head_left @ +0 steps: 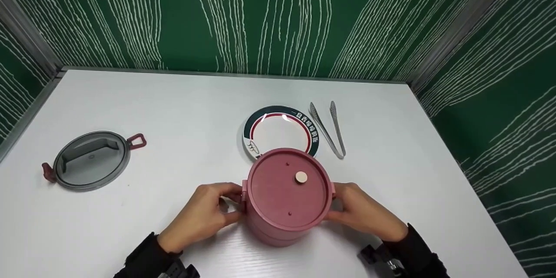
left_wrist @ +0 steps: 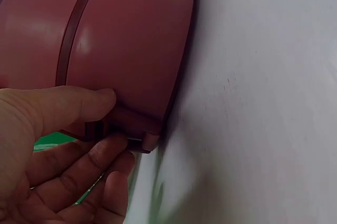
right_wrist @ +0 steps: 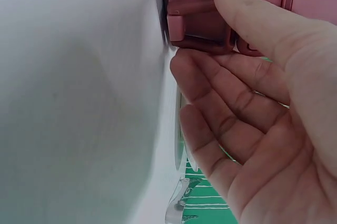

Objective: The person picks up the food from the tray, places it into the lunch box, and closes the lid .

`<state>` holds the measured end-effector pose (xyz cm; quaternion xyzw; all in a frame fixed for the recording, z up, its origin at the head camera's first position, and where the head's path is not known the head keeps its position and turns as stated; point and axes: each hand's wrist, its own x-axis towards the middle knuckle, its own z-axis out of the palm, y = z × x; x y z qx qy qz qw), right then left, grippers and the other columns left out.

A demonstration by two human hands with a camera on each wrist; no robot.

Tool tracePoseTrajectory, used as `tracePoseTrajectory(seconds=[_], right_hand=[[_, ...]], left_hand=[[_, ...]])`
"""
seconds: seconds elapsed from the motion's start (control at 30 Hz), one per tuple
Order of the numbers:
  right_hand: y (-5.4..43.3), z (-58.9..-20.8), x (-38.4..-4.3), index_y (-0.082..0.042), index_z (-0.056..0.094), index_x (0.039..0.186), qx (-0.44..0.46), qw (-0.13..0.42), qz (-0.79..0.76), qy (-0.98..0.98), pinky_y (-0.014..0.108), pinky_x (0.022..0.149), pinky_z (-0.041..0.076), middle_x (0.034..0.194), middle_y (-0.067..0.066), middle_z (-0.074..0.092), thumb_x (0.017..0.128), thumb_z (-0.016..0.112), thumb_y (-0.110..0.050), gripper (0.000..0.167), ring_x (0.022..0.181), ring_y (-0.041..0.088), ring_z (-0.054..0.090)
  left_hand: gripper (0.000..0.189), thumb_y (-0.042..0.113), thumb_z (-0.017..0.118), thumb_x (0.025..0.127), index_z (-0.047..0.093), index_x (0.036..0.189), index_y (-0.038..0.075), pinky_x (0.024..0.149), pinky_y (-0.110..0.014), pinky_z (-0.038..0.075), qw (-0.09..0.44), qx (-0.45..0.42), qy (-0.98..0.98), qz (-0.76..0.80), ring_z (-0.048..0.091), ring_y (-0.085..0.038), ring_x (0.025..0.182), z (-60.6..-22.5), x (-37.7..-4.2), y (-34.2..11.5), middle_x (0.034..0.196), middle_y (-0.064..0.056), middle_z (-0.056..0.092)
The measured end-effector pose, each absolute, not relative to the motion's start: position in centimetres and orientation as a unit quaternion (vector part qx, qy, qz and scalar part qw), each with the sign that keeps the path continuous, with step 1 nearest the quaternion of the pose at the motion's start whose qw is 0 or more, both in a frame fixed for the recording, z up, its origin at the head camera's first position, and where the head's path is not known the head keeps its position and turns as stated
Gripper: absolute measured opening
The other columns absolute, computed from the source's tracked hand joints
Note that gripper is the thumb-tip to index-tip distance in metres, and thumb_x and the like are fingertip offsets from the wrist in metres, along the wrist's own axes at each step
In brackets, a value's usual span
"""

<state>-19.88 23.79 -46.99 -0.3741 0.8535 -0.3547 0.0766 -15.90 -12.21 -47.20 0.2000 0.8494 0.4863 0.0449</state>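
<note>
A round pink lidded lunch box (head_left: pixel 278 236) stands on the white table, a small beige knob (head_left: pixel 301 177) on its lid. My left hand (head_left: pixel 208 210) grips its left side. In the left wrist view the thumb (left_wrist: pixel 87 103) presses the wall while the fingertips (left_wrist: pixel 113 145) bend under a side clasp (left_wrist: pixel 139 129). On the opposite side my right hand (head_left: pixel 362 210) holds it likewise, thumb (right_wrist: pixel 237 2) on the wall and curled fingers (right_wrist: pixel 210 81) by the other clasp (right_wrist: pixel 197 26). The box's contents are hidden under the lid.
Directly behind the box lies a white plate (head_left: pixel 280 132) with a dark green and red rim, partly covered by it in the head view. Metal tongs (head_left: pixel 332 134) lie right of the plate. At the left rests a grey lid (head_left: pixel 92 167) with red side handles. Green panels (head_left: pixel 282 21) bound the table.
</note>
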Motion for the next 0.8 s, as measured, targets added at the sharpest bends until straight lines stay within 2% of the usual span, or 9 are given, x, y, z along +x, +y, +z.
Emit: tracePoseTrajectory(seconds=[0.47, 0.67, 0.8], right_hand=[[23.6, -46.98, -20.06, -0.023, 0.07, 0.119, -0.377, 0.077, -0.355, 0.852, 0.029, 0.087, 0.059, 0.111, -0.014, 0.073, 0.091, 0.079, -0.032, 0.031, 0.105, 0.009, 0.069], [23.65, -46.91, -20.11, -0.023, 0.071, 0.115, -0.365, 0.088, -0.353, 0.857, 0.03, 0.085, 0.059, 0.107, -0.015, 0.073, 0.089, 0.08, -0.036, 0.03, 0.099, 0.007, 0.07], [23.8, -46.94, -20.07, -0.023, 0.071, 0.117, -0.362, 0.098, -0.352, 0.858, 0.031, 0.086, 0.059, 0.11, -0.016, 0.073, 0.089, 0.08, -0.037, 0.033, 0.099, 0.007, 0.07]], left_hand=[[0.034, 0.003, 0.08, 0.082, 0.076, 0.112, 0.02, 0.074, -0.03, 0.056, 0.051, 0.194, 0.849, 0.489, 0.069, -0.01, 0.089, -47.08, -15.92, -12.39, 0.095, 0.018, 0.072], [0.033, 0.008, 0.082, 0.082, 0.075, 0.112, 0.02, 0.073, -0.029, 0.056, 0.047, 0.2, 0.851, 0.484, 0.069, -0.01, 0.089, -47.25, -16.03, -12.42, 0.094, 0.019, 0.071], [0.037, 0.013, 0.084, 0.083, 0.073, 0.119, 0.017, 0.074, -0.03, 0.055, 0.046, 0.208, 0.865, 0.455, 0.069, -0.012, 0.094, -47.13, -16.06, -12.8, 0.099, 0.013, 0.071]])
